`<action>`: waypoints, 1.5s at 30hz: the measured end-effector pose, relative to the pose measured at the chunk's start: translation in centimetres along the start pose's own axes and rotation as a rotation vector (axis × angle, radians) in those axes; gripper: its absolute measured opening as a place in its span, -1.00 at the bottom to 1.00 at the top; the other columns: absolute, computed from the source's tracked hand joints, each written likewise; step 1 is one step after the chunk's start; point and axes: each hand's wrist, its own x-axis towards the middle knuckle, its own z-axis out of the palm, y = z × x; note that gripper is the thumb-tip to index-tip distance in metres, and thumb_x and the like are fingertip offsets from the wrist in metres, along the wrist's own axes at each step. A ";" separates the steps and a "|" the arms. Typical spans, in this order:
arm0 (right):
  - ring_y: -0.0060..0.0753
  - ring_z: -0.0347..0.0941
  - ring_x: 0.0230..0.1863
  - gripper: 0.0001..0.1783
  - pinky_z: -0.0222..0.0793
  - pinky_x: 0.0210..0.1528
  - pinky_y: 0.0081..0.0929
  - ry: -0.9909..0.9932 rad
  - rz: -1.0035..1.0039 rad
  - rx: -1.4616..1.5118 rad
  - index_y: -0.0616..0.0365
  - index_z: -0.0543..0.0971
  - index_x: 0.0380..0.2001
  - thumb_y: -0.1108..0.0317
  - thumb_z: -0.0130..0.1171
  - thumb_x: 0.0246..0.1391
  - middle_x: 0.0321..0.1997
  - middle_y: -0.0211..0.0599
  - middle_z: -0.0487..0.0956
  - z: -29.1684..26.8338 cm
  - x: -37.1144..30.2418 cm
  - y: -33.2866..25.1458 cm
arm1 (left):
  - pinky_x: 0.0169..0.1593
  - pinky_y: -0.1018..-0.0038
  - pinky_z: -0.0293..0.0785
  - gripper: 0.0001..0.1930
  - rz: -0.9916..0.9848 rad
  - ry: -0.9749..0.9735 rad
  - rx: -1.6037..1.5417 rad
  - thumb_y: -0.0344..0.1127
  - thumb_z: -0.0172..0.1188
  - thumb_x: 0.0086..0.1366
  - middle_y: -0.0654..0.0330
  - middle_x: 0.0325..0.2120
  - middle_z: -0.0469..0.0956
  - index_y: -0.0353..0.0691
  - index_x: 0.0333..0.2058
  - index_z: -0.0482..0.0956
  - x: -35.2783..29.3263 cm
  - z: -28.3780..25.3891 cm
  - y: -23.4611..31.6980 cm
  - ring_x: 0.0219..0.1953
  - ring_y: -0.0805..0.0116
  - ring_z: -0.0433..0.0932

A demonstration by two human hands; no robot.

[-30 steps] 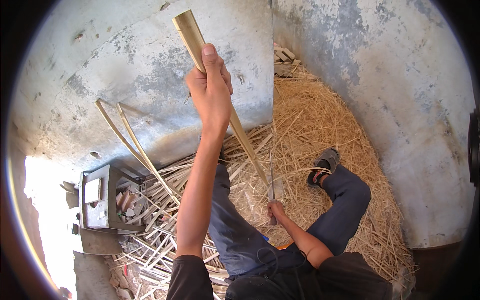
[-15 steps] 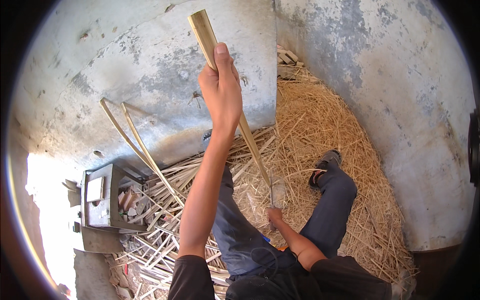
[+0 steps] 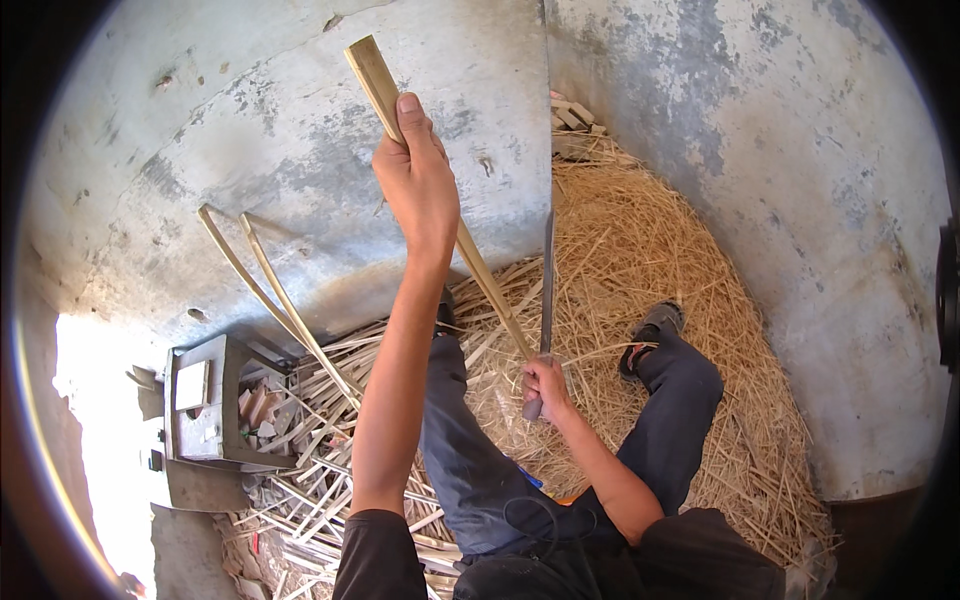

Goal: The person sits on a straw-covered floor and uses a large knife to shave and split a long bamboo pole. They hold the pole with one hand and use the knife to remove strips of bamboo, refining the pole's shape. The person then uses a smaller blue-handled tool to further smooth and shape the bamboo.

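Observation:
My left hand [image 3: 420,195] is raised and wrapped around a long split bamboo strip [image 3: 488,285], its thumb lying along the strip. One end sticks out above the fist; the other slants down toward my right hand [image 3: 548,388]. That hand is closed on the handle of a knife with a long, narrow, dark blade [image 3: 547,280]. The blade points up and away from me, just right of the strip's lower end. Whether blade and strip touch I cannot tell.
Shavings [image 3: 640,220] cover the floor, and loose bamboo strips [image 3: 330,495] lie at the left. Two bent strips [image 3: 265,275] lean near the wall [image 3: 270,130]. A grey box-like stand [image 3: 205,400] holds broken pieces. My sandalled foot [image 3: 655,330] rests on the shavings.
My right hand has come up with the knife, whose blade now shows at full length, pointing away. My left hand and the bamboo strip have shifted left and slightly down.

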 end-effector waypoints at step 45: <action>-0.67 0.08 -0.79 -0.73 0.03 -0.74 -0.55 0.017 0.302 -0.050 0.01 0.32 -0.59 0.49 0.14 0.11 -0.73 -0.60 0.20 -0.4 -6.3 -1.7 | -0.50 0.58 0.23 -0.53 -0.147 -0.347 -0.105 0.21 0.07 0.49 0.42 -0.64 0.26 -0.06 -0.41 0.42 -0.8 1.2 2.8 -0.62 0.61 0.22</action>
